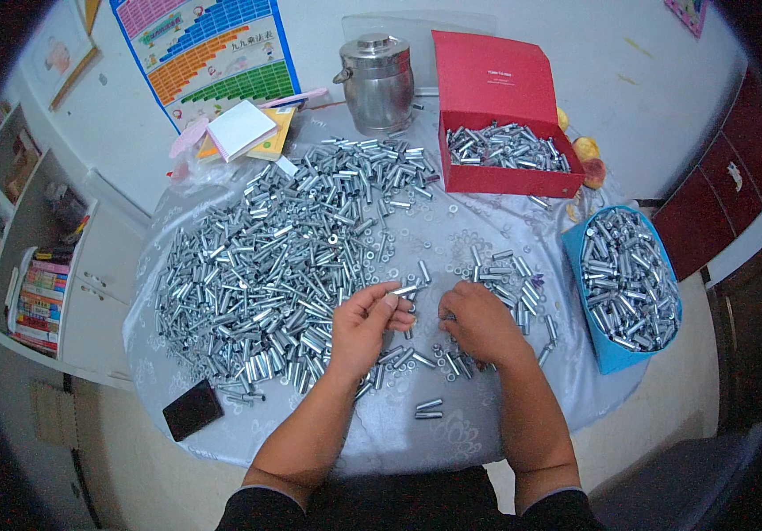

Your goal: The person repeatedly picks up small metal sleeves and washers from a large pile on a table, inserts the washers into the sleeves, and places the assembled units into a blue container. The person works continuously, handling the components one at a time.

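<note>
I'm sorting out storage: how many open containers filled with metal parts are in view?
2: the red box at back right, and the blue bin nearer and farther right.

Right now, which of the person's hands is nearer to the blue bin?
The right hand: it is left of the blue bin, with loose metal parts between. The left hand is farther left, holding a metal piece.

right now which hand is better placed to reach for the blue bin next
Likely the right hand, nearer the blue bin; the left hand is farther off, beside the large metal pile, and seems to hold a metal piece.
</note>
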{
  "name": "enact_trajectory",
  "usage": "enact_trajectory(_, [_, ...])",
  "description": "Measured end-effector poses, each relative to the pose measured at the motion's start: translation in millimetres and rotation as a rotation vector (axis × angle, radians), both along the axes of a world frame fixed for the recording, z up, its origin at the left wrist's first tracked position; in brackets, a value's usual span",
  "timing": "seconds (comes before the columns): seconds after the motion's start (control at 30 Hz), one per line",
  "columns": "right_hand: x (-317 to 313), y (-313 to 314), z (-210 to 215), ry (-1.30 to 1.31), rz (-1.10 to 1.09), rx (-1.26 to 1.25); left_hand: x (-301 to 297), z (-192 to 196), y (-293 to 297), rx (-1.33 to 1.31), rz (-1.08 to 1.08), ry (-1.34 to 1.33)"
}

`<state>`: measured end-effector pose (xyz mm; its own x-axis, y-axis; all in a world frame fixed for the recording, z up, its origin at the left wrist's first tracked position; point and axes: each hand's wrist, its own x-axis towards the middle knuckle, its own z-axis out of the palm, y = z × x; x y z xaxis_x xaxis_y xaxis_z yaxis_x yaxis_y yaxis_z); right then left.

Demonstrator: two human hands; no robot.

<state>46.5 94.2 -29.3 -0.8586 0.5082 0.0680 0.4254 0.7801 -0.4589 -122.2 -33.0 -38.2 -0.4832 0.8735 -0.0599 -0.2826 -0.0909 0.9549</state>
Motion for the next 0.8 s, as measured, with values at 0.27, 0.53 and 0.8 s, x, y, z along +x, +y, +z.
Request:
enact_trajectory(0.27, [-1.4, 5.6, 8.6, 0.504, -0.395, -0.630, 1.6, 2.9, -0.3, 0.013, -0.028, -0.055])
enact_trajectory(0.53, [-4.2, 3.6, 5.3, 0.657, -0.336, -0.823, 1.5, 2.4, -1.2, 0.013, -0.029, -0.078])
enact_trajectory(0.8, [-12.0, -3.8, 0.6, 0.726, -0.300, -1.114, 2.8, 2.8, -1.3, 0.013, -0.089, -0.101])
